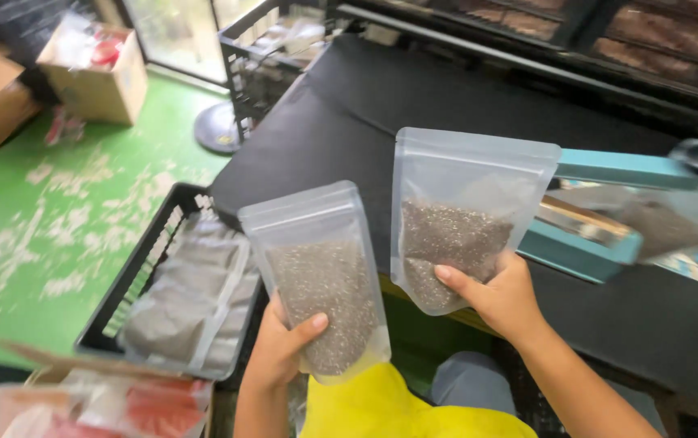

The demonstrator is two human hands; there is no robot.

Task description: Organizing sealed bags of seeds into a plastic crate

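Yellow cloth point(381, 405) fills the bottom centre; just above it my left hand point(280, 349) grips one seed pouch point(320, 280) by its base, and my right hand point(499, 296) clasps a second pouch point(458, 219) upright at mid-frame, zip tops up so nothing spills, beside the teal sealer point(601, 207) at right, crate point(162, 284) lower left

You are in a small packing workshop, not a home kitchen. On the black table point(414, 105) stands a teal heat sealer point(601, 203) for closing bags, and beside you a black plastic crate point(134, 268) holds many filled seed pouches point(187, 300). Cardboard boxes point(93, 73) stand on the worn green painted floor point(32, 235).
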